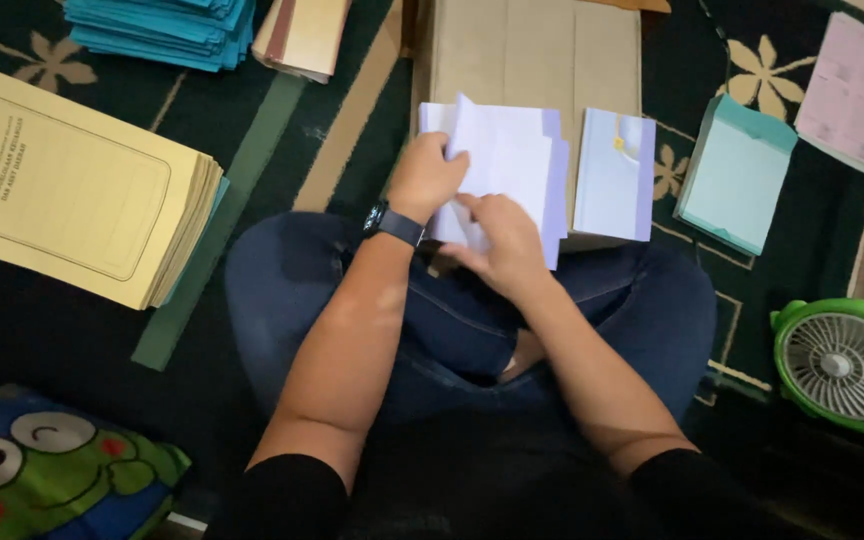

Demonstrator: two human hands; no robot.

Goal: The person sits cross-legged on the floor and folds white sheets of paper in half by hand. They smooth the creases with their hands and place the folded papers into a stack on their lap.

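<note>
Seemingly for sorting, a stack of white paper sheets (507,160) is steadied at the near edge of a flat cardboard box (532,55), just beyond the crossed knees. The left hand (427,175) is curled at the stack's left edge, its fingers closed on the sheets, with one sheet lifted above the knuckles; a dark wristwatch (392,222) is worn behind it. The right hand (502,240) is laid palm-down on the lower sheets, its fingers pressed together and pointed toward the left hand; whether a sheet is pinched cannot be told. Just right of the fingers, a lavender-edged booklet (614,175) is kept within reach. Both forearms are angled inward.
</note>
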